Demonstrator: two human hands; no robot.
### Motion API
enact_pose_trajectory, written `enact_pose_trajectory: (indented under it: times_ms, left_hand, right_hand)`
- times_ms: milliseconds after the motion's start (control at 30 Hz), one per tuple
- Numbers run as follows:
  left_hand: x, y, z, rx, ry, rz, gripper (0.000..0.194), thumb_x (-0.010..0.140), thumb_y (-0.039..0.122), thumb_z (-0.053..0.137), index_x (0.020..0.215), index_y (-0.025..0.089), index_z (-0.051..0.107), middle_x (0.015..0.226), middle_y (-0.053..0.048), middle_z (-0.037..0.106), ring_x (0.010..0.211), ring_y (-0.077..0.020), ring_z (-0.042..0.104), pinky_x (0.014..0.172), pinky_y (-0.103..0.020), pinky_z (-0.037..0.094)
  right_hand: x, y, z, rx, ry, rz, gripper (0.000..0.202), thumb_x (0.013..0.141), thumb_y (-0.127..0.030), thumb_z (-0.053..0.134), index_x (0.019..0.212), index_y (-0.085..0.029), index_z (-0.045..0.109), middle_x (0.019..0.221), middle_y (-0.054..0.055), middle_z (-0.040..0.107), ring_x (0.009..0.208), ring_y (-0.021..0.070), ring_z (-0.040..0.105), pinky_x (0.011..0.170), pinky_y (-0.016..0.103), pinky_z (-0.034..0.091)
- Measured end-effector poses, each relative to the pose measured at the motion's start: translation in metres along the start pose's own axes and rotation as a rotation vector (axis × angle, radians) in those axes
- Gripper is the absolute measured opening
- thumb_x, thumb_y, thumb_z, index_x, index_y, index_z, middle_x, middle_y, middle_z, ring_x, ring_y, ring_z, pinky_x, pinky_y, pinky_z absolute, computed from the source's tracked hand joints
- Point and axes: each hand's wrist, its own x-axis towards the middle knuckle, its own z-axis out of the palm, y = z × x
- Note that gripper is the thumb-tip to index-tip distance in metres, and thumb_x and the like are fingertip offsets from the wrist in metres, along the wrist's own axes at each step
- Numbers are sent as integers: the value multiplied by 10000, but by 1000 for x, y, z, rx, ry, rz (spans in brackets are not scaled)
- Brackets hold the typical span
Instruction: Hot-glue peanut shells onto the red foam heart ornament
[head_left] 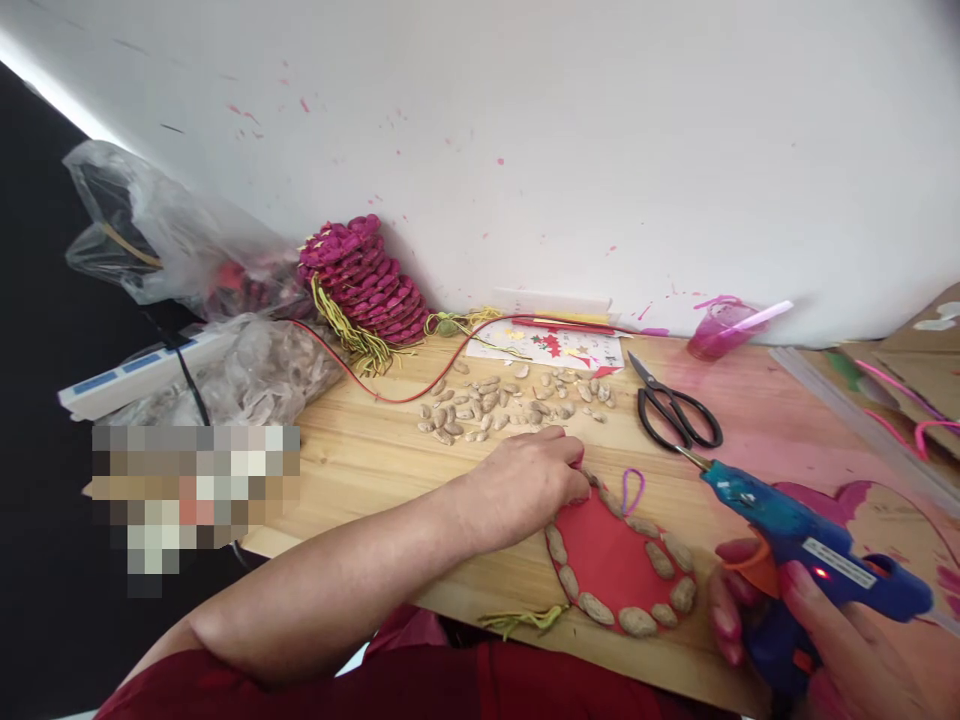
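My left hand [536, 480] rests at the upper left edge of a red heart-shaped piece [607, 550], its fingers bent down and their tips partly hidden. Peanuts in shells line the rim of this piece, with one more set inside the rim at the right. A purple loop [634, 491] sticks out at its top and a yellow-green tassel [525, 620] lies at its lower left. In my right hand [817, 630] is a blue glue gun [795, 530] with an orange trigger and a lit red light, its nozzle pointing up and left, away from the red piece.
Loose peanuts [487, 400] lie beyond my left hand. Black scissors [679, 415] sit near the nozzle. Farther back are a paper with stars [551, 350], a pink-stained cup [720, 335], stacked magenta pieces [367, 285] and a red cord [420, 395]. Plastic bags [262, 370] fill the left.
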Motion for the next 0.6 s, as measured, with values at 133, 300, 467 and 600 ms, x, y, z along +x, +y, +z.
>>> enact_pose_trajectory:
  times_ms: [133, 300, 467, 600]
  left_hand:
    - [1, 1, -3, -13, -15, -8, 217, 978, 266, 535, 871, 227, 720, 896, -25, 585, 922, -196, 521, 731, -312, 380]
    - [0, 0, -7, -92, -10, -17, 268, 982, 200, 510, 822, 206, 724, 885, -34, 603, 880, -174, 540, 732, -283, 404]
    - [-1, -10, -9, -126, 103, -4, 274, 979, 177, 499, 846, 189, 738, 833, -41, 602, 811, -156, 561, 710, -273, 421]
    - [-2, -15, -7, -113, 194, 0, 237, 964, 178, 529, 860, 189, 741, 841, -43, 610, 804, -154, 568, 713, -270, 433]
  right_hand:
    - [-8, -7, 9, 17, -33, 55, 245, 645, -432, 846, 760, -266, 708, 609, 49, 621, 498, 222, 592, 436, 346, 536]
    - [-26, -17, 36, 31, 45, -26, 245, 809, -486, 730, 787, -244, 696, 601, 9, 611, 485, 167, 560, 436, 280, 483]
    - [-24, -14, 40, 133, 4, -107, 264, 802, -461, 742, 823, -203, 688, 583, -9, 603, 479, 147, 561, 433, 254, 425]
    - [-24, -15, 38, 134, -52, -111, 257, 829, -455, 721, 807, -202, 680, 573, -12, 598, 484, 142, 566, 453, 250, 417]
